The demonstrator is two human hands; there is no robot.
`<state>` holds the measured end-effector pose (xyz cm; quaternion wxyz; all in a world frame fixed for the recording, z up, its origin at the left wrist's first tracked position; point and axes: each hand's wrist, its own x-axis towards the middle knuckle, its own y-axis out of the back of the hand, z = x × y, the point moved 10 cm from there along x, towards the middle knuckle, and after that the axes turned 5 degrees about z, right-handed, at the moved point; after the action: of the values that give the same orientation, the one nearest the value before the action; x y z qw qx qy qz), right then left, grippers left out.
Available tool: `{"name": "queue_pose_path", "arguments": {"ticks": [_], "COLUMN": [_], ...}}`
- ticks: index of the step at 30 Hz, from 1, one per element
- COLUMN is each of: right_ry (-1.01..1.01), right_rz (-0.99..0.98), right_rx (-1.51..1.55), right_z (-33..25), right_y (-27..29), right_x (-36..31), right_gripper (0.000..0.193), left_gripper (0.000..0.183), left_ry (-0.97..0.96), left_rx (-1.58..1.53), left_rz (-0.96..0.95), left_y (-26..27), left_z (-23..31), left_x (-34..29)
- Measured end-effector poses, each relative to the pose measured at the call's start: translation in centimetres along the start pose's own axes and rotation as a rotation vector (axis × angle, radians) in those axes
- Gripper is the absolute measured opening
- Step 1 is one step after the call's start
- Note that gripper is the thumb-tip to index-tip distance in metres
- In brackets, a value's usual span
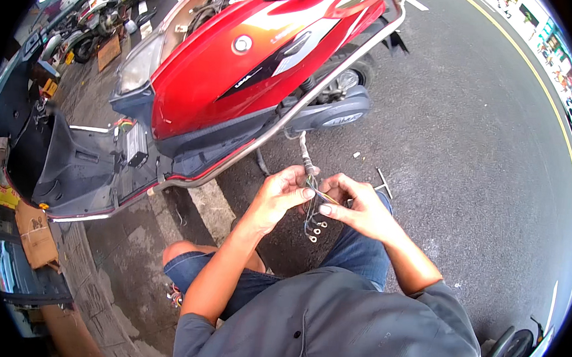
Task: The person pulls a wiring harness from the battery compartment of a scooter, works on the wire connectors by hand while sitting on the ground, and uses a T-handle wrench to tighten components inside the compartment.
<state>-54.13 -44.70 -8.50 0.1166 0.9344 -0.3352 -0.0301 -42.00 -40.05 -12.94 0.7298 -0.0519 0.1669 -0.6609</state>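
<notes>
A wire harness (307,155) with a pale wrapped sleeve hangs down beside the rear wheel of a red electric scooter (213,76). My left hand (278,196) pinches the bundle where the thin coloured wires leave the sleeve. Opposite it, my right hand (359,208) has thumb and fingers closed on an orange-yellow wire (327,197). Below both hands dangle dark wires ending in several metal ring terminals (314,232). The wire tips inside my right fingers are hidden.
A T-handle wrench (383,184) lies on the asphalt right of my right hand. On the scooter's footboard sits a silver finned box (136,144) with coloured wires near it. A metal guard bar (262,138) runs along the scooter's side. Parked scooters (87,9) stand far left.
</notes>
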Motion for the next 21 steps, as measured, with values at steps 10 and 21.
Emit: {"name": "queue_pose_path", "arguments": {"ticks": [10, 21], "right_ry": [0.067, 0.206], "right_rz": [0.249, 0.196], "right_rx": [-0.077, 0.028], "right_z": [1.2, -0.3], "right_y": [3.9, 3.6], "right_x": [-3.1, -2.5], "right_gripper": [0.018, 0.027], "left_gripper": [0.038, 0.04], "left_ry": [0.207, 0.16], "left_rx": [-0.326, -0.672], "left_rz": [-0.123, -0.131], "left_y": [-4.3, -5.0], "left_z": [-2.3, -3.9], "left_x": [1.4, 1.8]}}
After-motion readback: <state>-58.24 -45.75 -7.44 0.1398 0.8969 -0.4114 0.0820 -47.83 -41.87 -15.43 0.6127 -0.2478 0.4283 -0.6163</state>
